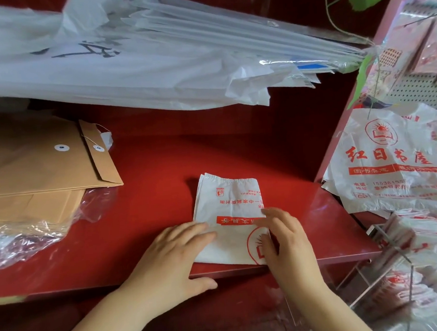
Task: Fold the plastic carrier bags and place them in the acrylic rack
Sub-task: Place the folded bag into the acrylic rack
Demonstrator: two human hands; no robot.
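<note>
The left hand (172, 254) and the right hand (284, 238) lie on the near part of the folded bag (228, 203), so that part is hidden. The right hand also covers some of its round red picture. The small red words on the folded bag are too tiny to read. Right of the folded bag, the acrylic rack (372, 231) is blurry and runs off the picture's edge. The stored bags (424, 238) in it are only white and red smudges. Also right of the folded bag, the hanging bag (393, 163) is cut off on its right side. Left of the folded bag, the brown envelopes (31, 173) run off the edge. Behind the folded bag, the big white sheets (102, 70) are cut off at the top and left.
</note>
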